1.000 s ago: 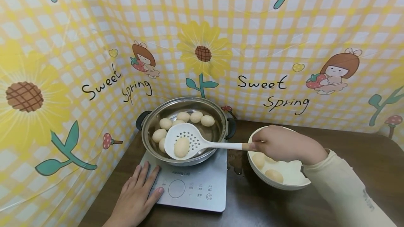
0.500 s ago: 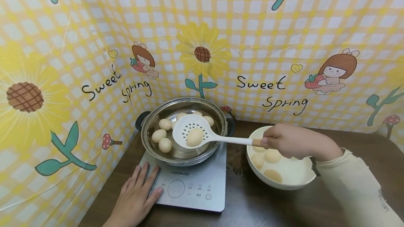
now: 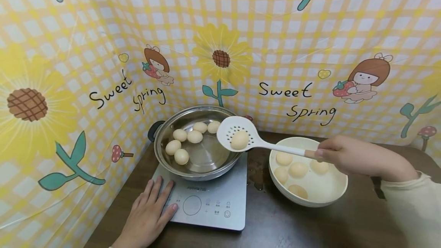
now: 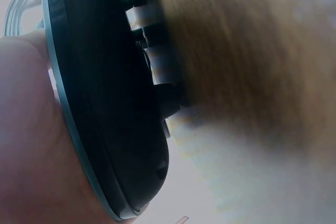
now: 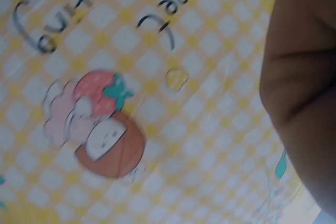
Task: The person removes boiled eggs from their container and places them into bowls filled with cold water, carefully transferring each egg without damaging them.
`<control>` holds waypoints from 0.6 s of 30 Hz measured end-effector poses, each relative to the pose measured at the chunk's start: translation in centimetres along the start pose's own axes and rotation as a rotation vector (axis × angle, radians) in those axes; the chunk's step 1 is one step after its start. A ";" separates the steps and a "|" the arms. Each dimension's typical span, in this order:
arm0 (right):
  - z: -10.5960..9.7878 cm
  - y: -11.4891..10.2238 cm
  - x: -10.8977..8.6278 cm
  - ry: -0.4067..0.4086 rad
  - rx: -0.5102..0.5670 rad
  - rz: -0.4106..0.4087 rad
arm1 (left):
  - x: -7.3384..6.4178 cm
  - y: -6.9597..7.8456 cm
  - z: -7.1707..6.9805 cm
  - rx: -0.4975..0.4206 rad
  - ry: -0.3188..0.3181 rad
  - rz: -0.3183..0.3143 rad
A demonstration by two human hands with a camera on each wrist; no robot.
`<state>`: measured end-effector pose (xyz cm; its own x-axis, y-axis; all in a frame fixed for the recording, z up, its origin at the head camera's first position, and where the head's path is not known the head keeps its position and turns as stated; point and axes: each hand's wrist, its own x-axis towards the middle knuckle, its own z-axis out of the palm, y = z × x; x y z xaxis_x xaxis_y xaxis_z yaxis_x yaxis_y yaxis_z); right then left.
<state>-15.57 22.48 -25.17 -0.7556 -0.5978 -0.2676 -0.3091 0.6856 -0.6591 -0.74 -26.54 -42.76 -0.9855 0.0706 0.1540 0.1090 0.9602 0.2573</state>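
Note:
In the head view my right hand [image 3: 358, 158] grips the wooden end of a white slotted spoon [image 3: 225, 133]. One egg [image 3: 240, 140] lies in the spoon's bowl, which hangs over the right rim of a steel pot [image 3: 203, 177]. Several more eggs [image 3: 181, 156] sit in the pot, in the left and back part. To the right, a cream bowl [image 3: 330, 190] holds several eggs [image 3: 298, 170], and the spoon's handle crosses above it. My left hand [image 3: 148, 209] rests with fingers spread on the left edge of the induction cooker [image 3: 213, 209].
The pot stands on the cooker's back half; its left black handle [image 3: 155, 131] sticks out, the right one is hidden. Water drops [image 3: 255, 179] wet the dark table [image 3: 275, 229] between cooker and bowl. A checked yellow cloth [image 3: 282, 41] hangs behind and at the left.
My right hand has lifted the slotted spoon with its egg out of the pot and moved it right, toward the bowl. My left hand has stayed in place.

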 end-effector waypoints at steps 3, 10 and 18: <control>-0.5 1.6 -1.3 0.013 0.001 -0.009 | 0.0 0.1 -0.1 0.006 0.001 0.002; -1.0 5.4 -4.3 0.063 -0.028 0.014 | 0.1 0.1 -0.3 0.025 0.011 0.010; -0.4 10.0 -7.1 0.088 -0.043 0.008 | 0.0 0.2 -0.3 0.034 0.008 0.009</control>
<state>-13.52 33.77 -29.61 -0.8053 -0.5550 -0.2086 -0.3261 0.7084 -0.6259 -0.68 -26.45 -42.40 -0.9834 0.0774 0.1642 0.1136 0.9680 0.2236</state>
